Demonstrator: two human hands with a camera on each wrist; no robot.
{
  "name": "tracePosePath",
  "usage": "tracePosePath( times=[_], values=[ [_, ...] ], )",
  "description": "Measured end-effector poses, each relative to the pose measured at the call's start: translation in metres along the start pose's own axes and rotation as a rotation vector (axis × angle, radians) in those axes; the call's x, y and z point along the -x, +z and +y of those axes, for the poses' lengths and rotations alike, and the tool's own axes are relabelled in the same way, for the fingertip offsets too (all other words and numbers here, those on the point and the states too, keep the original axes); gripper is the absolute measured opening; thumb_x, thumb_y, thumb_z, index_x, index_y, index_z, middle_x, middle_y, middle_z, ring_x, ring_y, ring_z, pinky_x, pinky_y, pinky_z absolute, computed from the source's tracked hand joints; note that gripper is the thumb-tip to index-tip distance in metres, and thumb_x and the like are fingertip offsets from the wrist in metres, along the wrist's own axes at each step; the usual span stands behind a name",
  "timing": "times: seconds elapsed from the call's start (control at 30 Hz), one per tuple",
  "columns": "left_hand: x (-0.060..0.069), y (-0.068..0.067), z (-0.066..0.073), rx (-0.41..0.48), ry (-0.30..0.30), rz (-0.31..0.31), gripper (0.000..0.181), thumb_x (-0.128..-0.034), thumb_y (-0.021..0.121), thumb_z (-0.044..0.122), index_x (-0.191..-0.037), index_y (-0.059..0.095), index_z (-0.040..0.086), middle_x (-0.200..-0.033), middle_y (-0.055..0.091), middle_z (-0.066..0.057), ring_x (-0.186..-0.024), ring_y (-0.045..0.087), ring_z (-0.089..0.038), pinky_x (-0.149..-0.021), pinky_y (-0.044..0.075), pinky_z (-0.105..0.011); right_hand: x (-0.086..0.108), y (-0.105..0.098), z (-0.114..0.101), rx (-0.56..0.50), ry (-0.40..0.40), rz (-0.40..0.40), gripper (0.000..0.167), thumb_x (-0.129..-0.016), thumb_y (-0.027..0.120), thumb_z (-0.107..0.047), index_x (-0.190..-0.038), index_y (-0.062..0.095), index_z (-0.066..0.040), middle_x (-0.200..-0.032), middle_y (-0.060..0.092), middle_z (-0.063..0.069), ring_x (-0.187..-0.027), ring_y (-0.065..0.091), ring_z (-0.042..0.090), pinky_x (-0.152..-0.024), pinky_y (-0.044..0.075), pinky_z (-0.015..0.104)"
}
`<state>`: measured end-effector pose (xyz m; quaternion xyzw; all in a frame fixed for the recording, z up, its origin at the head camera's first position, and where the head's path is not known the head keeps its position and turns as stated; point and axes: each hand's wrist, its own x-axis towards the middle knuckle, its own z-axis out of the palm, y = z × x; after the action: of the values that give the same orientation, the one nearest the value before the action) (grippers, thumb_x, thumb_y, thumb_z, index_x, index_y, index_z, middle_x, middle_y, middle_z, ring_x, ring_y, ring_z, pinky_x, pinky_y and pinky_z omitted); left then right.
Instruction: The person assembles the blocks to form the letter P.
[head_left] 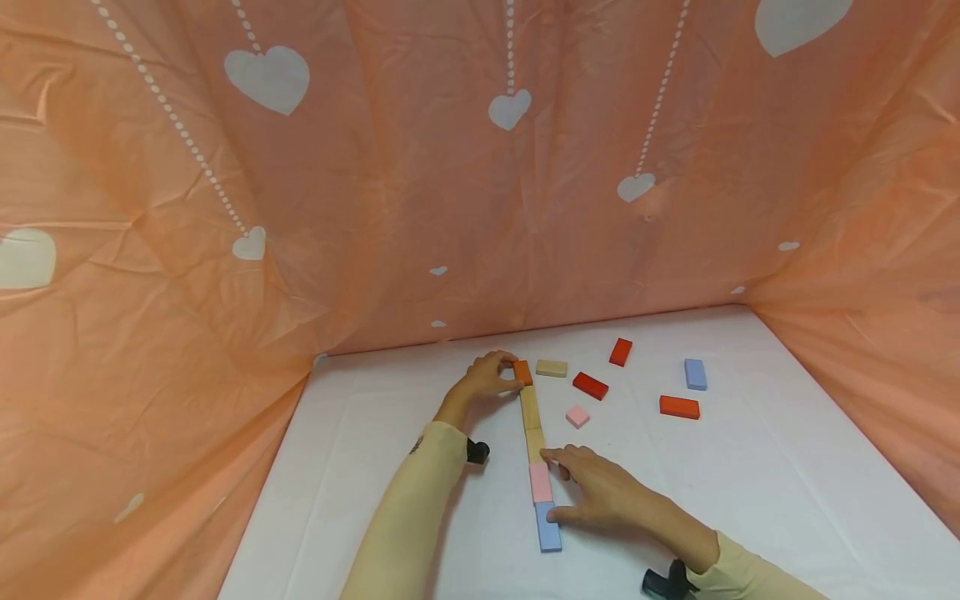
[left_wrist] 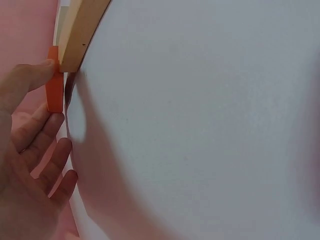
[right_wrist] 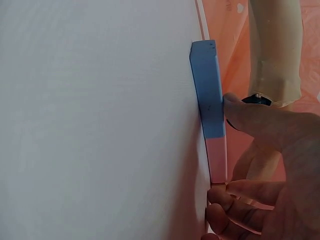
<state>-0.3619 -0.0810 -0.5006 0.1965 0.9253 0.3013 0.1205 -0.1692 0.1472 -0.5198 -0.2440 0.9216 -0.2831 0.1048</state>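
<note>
A straight row of flat blocks runs away from me on the white table. Nearest is a blue block [head_left: 549,536], then a pink block [head_left: 540,484], two plain wooden blocks [head_left: 529,408] and an orange block [head_left: 522,372] at the far end. My left hand [head_left: 486,377] pinches the orange block between thumb and fingers, against the end of the wooden one [left_wrist: 82,37]. My right hand [head_left: 603,490] lies along the row's right side, thumb touching the blue block [right_wrist: 207,90] and fingertips beside the nearer wooden block. In the right wrist view the fingers partly hide the row.
Right of the row lie loose blocks: a wooden one [head_left: 552,368], a small pink one [head_left: 577,416], red ones [head_left: 679,407] and a blue one [head_left: 695,374]. Orange cloth [head_left: 390,208] with white hearts hangs around the back and sides of the table [head_left: 360,467].
</note>
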Motion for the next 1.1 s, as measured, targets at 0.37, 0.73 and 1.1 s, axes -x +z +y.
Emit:
tracePosePath(
  times=[0.37,0.73,1.1],
  values=[
    [0.0006,0.0007,-0.0002,-0.025,0.017,-0.018,0.054,-0.0998,0.076,0.031,-0.148,0.061,0.010,-0.151,0.059,-0.011,-0.140,0.046,-0.039,-0.121,0.030,-0.061,0.0018,-0.0014,-0.0006,0.009,-0.021,0.004,0.092,-0.084,0.088,-0.057,-0.156,0.054,-0.012,-0.104,0.053,-0.011,-0.099,0.050,0.012,-0.085,0.049,0.037],
    [0.0022,0.0011,0.0005,-0.029,0.025,-0.021,0.055,-0.0991,0.076,0.033,-0.148,0.061,0.010,-0.153,0.058,-0.011,-0.141,0.045,-0.038,-0.120,0.031,-0.057,0.0011,-0.0003,0.0000,0.016,-0.013,0.002,0.092,-0.084,0.088,-0.058,-0.156,0.054,-0.013,-0.104,0.053,-0.012,-0.099,0.050,0.011,-0.085,0.050,0.037],
    [0.0020,0.0031,0.0023,-0.029,0.015,-0.015,0.057,-0.0980,0.077,0.033,-0.147,0.061,0.010,-0.153,0.058,-0.012,-0.143,0.044,-0.038,-0.121,0.029,-0.055,0.0016,-0.0009,-0.0013,0.008,-0.016,0.011,0.092,-0.083,0.090,-0.055,-0.156,0.055,-0.011,-0.103,0.053,-0.011,-0.098,0.049,0.011,-0.083,0.049,0.036]
  ],
)
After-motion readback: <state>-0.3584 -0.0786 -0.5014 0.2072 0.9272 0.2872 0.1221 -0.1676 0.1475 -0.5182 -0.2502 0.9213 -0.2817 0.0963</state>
